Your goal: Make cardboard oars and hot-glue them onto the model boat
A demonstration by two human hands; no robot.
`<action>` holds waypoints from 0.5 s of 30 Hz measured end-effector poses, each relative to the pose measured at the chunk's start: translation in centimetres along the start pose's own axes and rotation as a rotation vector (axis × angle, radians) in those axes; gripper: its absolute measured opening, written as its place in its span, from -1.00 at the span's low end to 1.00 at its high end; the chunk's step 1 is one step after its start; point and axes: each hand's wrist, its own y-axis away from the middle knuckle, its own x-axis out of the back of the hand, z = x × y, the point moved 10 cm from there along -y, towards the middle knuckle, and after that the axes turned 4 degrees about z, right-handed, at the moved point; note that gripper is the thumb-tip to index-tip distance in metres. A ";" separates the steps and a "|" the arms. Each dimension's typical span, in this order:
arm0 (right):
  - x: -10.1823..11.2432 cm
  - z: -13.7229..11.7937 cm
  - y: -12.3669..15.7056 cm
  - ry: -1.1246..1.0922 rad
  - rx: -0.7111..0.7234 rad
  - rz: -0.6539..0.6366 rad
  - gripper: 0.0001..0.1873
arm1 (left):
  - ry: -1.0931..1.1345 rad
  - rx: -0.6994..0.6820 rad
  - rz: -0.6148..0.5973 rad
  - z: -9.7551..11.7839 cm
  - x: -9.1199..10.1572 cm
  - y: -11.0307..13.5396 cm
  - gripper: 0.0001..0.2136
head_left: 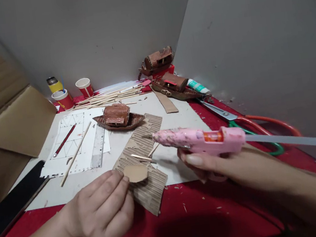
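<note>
- Head view: our left hand [108, 206] pinches one small cardboard piece [136, 173] above the corrugated cardboard [153, 193]; our right hand [210, 164] grasps one pink glue gun [192, 139] to the right of it.
- The glue gun partly hides the scissors [223, 113] from us.
- Around us lie one phone [17, 199], one ruler [98, 147], one pencil [65, 140] and piled sticks [108, 97] too overlapped to count.
- Beyond our hands we count three model boats [116, 114] and two red-and-white cups [86, 91].

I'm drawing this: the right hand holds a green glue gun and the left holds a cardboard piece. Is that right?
Almost: the head view shows the glue gun is pink, not green. The right hand holds it, and the left hand holds the cardboard piece.
</note>
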 end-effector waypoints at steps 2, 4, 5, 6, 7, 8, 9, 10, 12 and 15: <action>-0.4 -1.0 0.6 0.006 0.061 -0.062 -0.60 | 0.037 0.060 0.009 -0.8 0.1 -0.5 -0.74; -0.7 -1.0 1.1 0.058 0.034 -0.112 -0.59 | 0.050 0.071 -0.021 -1.4 0.1 -1.3 -0.74; -0.8 -0.8 1.2 0.087 0.011 -0.129 -0.57 | 0.037 0.064 -0.068 -1.7 0.0 -1.9 -0.74; -1.0 -0.7 1.2 0.107 -0.006 -0.145 -0.56 | 0.011 0.052 -0.133 -2.0 -0.2 -2.5 -0.74; -1.2 -0.7 1.1 0.109 -0.016 -0.158 -0.56 | -0.029 0.034 -0.215 -2.3 -0.5 -3.0 -0.74; -1.5 -0.8 0.9 0.093 -0.022 -0.169 -0.57 | -0.068 0.005 -0.361 -2.5 -1.3 -3.2 -0.73; -1.9 -1.1 0.6 0.061 -0.016 -0.188 -0.57 | -0.106 -0.028 -0.474 -2.6 -1.8 -3.3 -0.74; -2.4 -1.4 0.3 0.020 -0.006 -0.208 -0.57 | -0.139 -0.072 -0.504 -2.6 -1.6 -3.7 -0.75; -3.4 -2.2 -0.3 -0.058 0.010 -0.248 -0.57 | -0.194 -0.237 -0.512 -1.7 -1.4 -4.1 -0.76; -4.5 -2.3 -0.7 -0.065 -0.025 -0.299 -0.60 | -0.354 -0.845 -0.455 2.1 -1.7 -1.8 -0.86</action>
